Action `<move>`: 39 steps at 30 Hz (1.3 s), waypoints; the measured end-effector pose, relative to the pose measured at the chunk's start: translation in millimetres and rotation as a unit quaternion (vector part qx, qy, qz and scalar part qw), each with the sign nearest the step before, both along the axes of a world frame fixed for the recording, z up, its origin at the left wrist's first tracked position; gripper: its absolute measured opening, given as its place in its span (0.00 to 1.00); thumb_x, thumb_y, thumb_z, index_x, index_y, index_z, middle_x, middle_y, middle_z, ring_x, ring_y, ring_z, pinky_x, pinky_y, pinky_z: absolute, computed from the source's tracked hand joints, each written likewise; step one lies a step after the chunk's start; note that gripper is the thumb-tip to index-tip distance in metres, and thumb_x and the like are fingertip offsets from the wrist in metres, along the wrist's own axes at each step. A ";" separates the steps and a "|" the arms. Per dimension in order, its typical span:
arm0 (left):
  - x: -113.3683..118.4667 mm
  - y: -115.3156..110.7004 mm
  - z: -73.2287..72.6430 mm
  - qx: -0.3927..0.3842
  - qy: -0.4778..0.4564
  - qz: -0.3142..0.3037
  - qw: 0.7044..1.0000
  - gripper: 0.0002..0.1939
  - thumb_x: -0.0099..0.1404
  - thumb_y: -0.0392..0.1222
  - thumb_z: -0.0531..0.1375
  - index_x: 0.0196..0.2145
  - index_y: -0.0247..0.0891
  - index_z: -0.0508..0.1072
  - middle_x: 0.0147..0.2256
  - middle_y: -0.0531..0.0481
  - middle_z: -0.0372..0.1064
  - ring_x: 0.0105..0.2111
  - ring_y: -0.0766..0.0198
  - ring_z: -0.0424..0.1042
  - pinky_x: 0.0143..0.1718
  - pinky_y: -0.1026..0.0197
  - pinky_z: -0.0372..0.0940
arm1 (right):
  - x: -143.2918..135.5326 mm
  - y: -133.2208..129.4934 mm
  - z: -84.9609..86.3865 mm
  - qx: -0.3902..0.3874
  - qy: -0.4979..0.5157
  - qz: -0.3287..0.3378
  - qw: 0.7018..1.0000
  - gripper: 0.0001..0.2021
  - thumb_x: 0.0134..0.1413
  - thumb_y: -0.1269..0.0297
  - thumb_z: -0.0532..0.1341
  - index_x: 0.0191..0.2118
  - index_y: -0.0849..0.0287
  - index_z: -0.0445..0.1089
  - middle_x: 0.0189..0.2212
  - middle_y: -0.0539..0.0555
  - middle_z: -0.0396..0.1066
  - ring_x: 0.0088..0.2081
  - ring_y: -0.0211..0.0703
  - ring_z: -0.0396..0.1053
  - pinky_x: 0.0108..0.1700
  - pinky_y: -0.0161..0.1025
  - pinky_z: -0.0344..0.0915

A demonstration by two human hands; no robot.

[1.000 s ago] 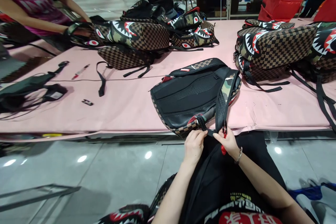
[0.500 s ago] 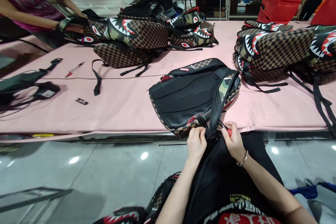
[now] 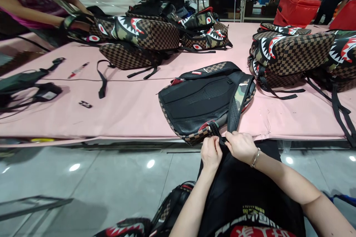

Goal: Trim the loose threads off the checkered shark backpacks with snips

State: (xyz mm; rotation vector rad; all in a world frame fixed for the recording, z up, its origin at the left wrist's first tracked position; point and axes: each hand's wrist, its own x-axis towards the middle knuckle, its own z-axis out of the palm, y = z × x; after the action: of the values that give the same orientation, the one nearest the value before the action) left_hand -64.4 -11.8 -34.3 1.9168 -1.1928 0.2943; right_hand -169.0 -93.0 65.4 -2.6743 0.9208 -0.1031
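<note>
A checkered and camouflage backpack [image 3: 200, 98] lies with its black padded back facing up at the table's front edge. My left hand [image 3: 211, 152] is closed in a pinch on a black strap [image 3: 214, 129] at the bag's near corner. Close beside it, my right hand [image 3: 239, 146], with a bracelet at the wrist, has its fingers closed at the lower end of the wide shoulder strap [image 3: 235, 109]. What exactly lies between the right fingertips is hidden.
Backpacks with shark-mouth prints are piled on the pink table [image 3: 133, 111] at back left [image 3: 139, 33] and right [image 3: 300, 53]. A person's arms [image 3: 41, 16] reach into the left pile. A red-and-clear pen [image 3: 78, 70] and a small black item [image 3: 85, 104] lie at left.
My right hand has moved left, closer to my left hand, and turned palm down. The dark, red-handled tool it held is no longer visible. My left hand has barely shifted.
</note>
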 end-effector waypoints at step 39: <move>-7.6 14.7 17.7 -0.023 0.401 -0.070 0.913 0.15 0.59 0.48 0.55 0.39 0.37 0.72 0.36 0.46 0.65 0.29 0.68 0.66 0.32 0.63 0.65 | -2.9 -18.7 -76.5 0.602 -0.420 -0.206 0.647 0.25 0.29 0.51 0.65 0.28 0.63 0.54 0.19 0.44 0.52 0.21 0.21 0.51 0.25 0.25 0.54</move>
State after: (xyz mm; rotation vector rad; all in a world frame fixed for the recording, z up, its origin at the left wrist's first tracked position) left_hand -72.0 3.0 -16.6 1.6280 -0.7364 -0.5053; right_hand -171.9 -111.8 -11.1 -0.9253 0.7677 -0.5458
